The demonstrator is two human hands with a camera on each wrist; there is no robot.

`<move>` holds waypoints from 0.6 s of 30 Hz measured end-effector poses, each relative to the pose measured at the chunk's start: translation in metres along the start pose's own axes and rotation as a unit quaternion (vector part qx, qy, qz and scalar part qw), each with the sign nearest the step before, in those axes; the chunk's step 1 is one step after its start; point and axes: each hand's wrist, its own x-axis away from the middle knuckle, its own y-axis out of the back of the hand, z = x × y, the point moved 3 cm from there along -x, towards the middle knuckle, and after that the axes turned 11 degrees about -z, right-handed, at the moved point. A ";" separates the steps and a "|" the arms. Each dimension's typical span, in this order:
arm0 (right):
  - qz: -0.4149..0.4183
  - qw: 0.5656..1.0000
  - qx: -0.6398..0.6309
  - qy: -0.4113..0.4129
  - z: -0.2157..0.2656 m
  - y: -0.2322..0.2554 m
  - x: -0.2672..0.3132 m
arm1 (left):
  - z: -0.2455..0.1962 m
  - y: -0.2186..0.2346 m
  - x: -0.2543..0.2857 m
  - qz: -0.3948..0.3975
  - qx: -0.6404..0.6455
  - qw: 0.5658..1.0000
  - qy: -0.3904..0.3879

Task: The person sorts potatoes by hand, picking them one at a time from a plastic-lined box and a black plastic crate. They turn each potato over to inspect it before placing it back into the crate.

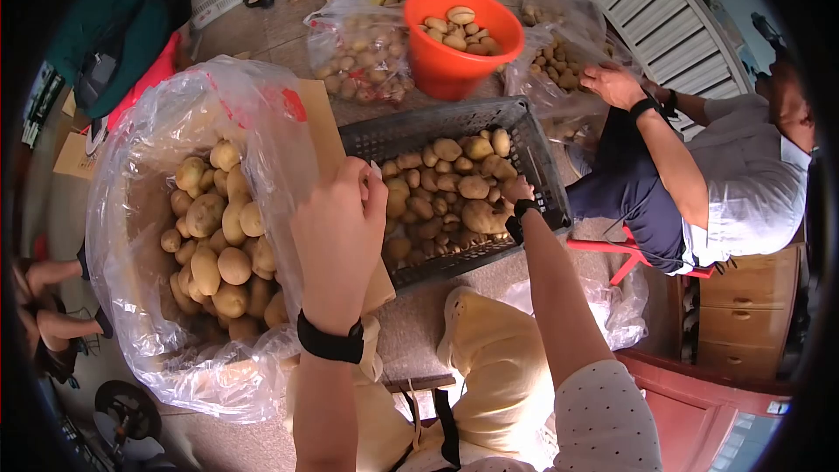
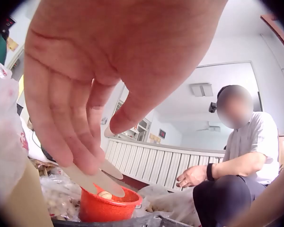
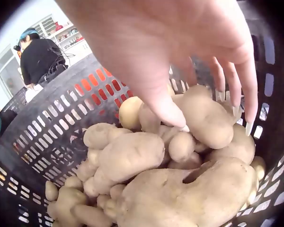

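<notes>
**Hands over the potato crate and bag**

Head view: the left hand (image 1: 336, 232) was raised between a clear plastic bag (image 1: 131, 210) full of potatoes and a dark plastic crate (image 1: 542, 183), fingers bent forward, nothing seen in its grip. The right hand (image 1: 516, 190) reached into the crate's potatoes (image 1: 446, 183). Beyond stood an orange bucket (image 1: 450, 70) holding more potatoes, with 2 further bags beside it. A seated person (image 1: 734, 183) on a red stool was at the right.

Left wrist view: the left hand (image 2: 109, 71) hung with fingers straight and relaxed, holding nothing, blocking much of the orange bucket (image 2: 106, 208) below. The seated person (image 2: 236, 161) faced it.

Right wrist view: the right hand (image 3: 180, 52) hovered with fingers spread apart, fingertips (image 3: 173, 113) touching a potato (image 3: 206, 118) atop the pile inside the crate (image 3: 52, 137); none was gripped.
</notes>
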 end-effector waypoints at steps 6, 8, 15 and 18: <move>-0.017 0.996 0.039 -0.082 0.023 0.026 0.026 | 0.000 -0.003 -0.003 -0.001 0.006 1.000 0.007; -0.017 0.996 0.046 -0.081 0.027 0.026 0.030 | 0.001 -0.005 -0.003 -0.006 0.011 1.000 0.001; -0.082 0.992 0.082 -0.046 0.024 0.006 0.022 | -0.001 -0.002 -0.004 -0.008 0.024 1.000 -0.016; -0.085 0.992 0.001 -0.092 0.028 0.027 0.028 | -0.003 -0.001 -0.003 -0.007 0.030 1.000 -0.001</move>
